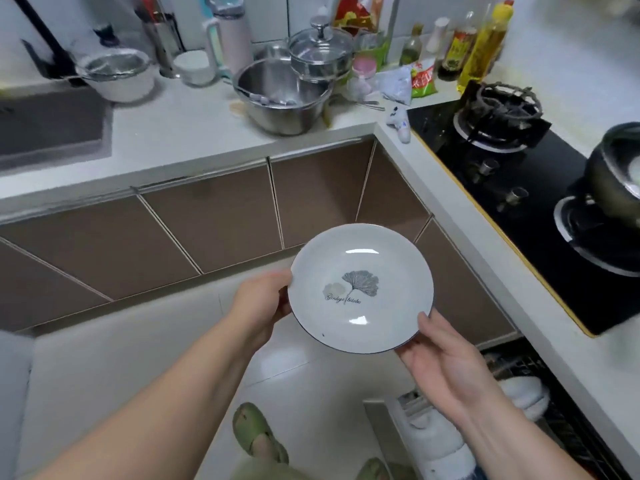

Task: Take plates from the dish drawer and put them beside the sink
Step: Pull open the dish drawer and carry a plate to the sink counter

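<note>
Both hands' grip, left hand (pixel 258 306) and right hand (pixel 446 362), clamps plate (pixel 362 289); white countertop (pixel 180 133) beyond.

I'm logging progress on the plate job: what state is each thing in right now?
plate: upright, empty, held in the air by both hands
left hand: gripping the plate's left rim
right hand: gripping its lower right rim
dish drawer: pulled open, dishes inside
sink: no plates beside it yet
glass-lidded pot: lid on
</note>
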